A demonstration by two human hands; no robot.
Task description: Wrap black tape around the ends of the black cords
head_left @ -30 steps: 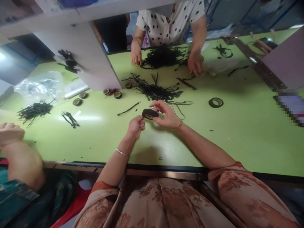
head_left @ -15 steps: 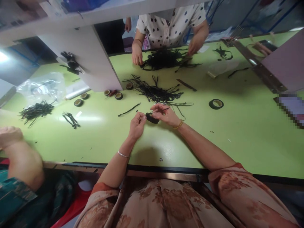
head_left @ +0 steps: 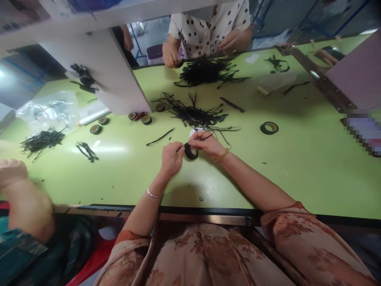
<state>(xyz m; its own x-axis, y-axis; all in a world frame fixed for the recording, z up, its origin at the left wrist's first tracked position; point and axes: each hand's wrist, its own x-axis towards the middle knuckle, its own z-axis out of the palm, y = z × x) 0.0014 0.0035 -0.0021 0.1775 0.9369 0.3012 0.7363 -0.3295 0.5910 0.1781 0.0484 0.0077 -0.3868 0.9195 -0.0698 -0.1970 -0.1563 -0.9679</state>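
A roll of black tape [head_left: 191, 152] hangs between my two hands, just above the table, with its hollow core partly facing me. My left hand [head_left: 172, 158] is pinched closed at the roll's left edge, where a small dark bit shows by the thumb. On the other side, my right hand [head_left: 208, 145] has its fingertips closed on a thin black cable [head_left: 208, 136], close against the top of the roll. Exactly where tape and cable meet is hidden by the fingers. Beyond my hands lies a tangled pile of black cables [head_left: 196, 113].
Across the green table [head_left: 297, 178], a co-worker's hands [head_left: 171, 55] are at a larger black cable heap [head_left: 205, 71]. Another tape roll [head_left: 269, 127] lies right, several small rolls left. A white partition [head_left: 119, 75] stands left; another person's arm [head_left: 26, 194] rests nearby.
The tape roll has turned from edge-on to showing its core. My hands stay nearly in place. A white round shape now shows behind my right fingers. The co-worker's right-side hand has lifted off the heap.
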